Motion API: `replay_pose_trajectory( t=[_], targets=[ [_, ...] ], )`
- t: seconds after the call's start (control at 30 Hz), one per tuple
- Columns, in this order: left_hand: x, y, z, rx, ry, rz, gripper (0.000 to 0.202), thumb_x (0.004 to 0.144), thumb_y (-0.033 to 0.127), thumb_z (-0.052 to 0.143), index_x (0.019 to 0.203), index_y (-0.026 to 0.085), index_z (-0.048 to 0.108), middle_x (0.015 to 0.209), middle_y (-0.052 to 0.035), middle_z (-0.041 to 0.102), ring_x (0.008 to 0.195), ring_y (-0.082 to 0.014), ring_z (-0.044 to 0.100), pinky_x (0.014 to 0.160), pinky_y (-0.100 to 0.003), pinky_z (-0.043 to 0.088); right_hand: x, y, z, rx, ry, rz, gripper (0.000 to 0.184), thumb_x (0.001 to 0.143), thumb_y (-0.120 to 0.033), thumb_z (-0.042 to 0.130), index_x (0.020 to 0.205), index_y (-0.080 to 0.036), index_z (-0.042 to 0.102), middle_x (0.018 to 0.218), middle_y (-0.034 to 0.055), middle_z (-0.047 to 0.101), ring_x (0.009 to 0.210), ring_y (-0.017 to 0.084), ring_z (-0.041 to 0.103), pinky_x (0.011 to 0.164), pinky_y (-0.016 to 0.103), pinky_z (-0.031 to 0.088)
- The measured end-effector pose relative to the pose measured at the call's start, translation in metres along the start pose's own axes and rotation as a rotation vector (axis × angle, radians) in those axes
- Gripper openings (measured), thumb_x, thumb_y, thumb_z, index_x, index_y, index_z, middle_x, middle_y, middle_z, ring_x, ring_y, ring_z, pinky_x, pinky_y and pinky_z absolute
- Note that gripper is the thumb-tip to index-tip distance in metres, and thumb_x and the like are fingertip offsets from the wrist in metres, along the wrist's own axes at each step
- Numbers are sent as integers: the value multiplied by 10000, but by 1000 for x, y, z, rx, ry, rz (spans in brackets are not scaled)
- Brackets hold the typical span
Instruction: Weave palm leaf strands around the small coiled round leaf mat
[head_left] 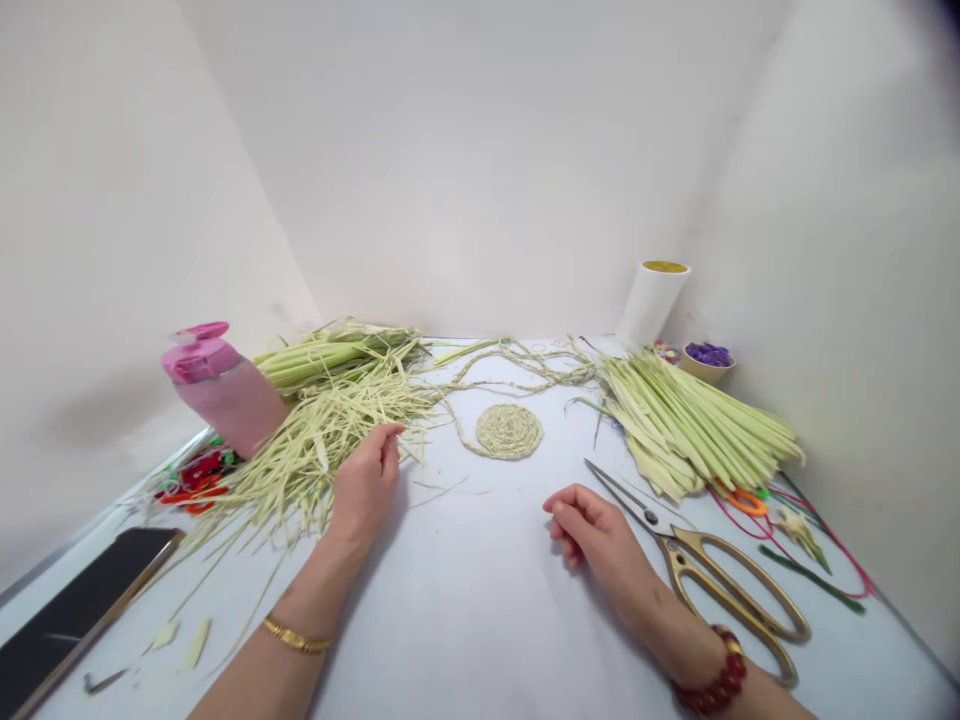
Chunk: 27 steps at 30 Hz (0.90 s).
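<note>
both hands grip nothing: left hand [367,482] fingers lie together on the straw strips [307,450] heaped by the left edge of the table [465,600]; right hand [592,525] curls loosely beside the scissors [705,560]. best tease out one strip by its end, sparing the woven coil [510,432].

Place: craft/weaving bench, white table [465,600] in plain white-walled corner.
Materials: loose leaf strips [315,440], trimmed bundle [697,420], woven coil [510,432].
Tools: scissors [720,570], bead bowl [706,360], tape roll [651,300].
</note>
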<state>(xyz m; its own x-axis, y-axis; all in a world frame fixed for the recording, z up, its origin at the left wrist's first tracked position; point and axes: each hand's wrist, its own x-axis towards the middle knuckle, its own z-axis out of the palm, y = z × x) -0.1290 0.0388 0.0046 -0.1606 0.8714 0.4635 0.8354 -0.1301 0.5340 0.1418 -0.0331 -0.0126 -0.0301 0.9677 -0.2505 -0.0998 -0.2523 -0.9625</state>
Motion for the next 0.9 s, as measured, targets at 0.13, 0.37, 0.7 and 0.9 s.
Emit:
replay_pose_trajectory(
  t=[0.13, 0.37, 0.7, 0.9],
  targets=[
    [-2, -12, 1, 0, -61, -43, 287, 867, 341, 406, 1031, 215, 606, 761, -13, 651, 625, -151, 565, 621, -225, 396, -11, 2, 0, 40, -1, 82, 254, 772, -446, 601, 785, -193, 606, 628, -4, 541, 486, 98, 443, 442, 229, 352],
    [-3, -4, 0, -11, -211, 70, 239, 859, 395, 451, 841, 221, 615, 802, -12, 673, 697, -157, 581, 678, -233, 402, -15, 4, 4, 86, -111, 143, 296, 795, -473, 573, 737, -183, 571, 616, 0, 542, 471, 95, 422, 438, 227, 330],
    [-9, 10, 16, -135, -348, 141, 281, 846, 444, 438, 880, 223, 608, 668, 18, 632, 610, -150, 566, 625, -225, 411, 4, -3, 6, -288, 143, -217, 175, 805, -276, 496, 656, -185, 503, 564, -34, 508, 555, 105, 448, 539, 217, 351],
    [-10, 14, 15, -60, -453, 206, 297, 832, 481, 430, 783, 231, 583, 609, 38, 599, 561, -139, 526, 584, -223, 378, 10, 5, 14, -502, 201, -308, 157, 797, -252, 481, 663, -183, 525, 577, -38, 527, 568, 101, 454, 548, 213, 325]
  ],
)
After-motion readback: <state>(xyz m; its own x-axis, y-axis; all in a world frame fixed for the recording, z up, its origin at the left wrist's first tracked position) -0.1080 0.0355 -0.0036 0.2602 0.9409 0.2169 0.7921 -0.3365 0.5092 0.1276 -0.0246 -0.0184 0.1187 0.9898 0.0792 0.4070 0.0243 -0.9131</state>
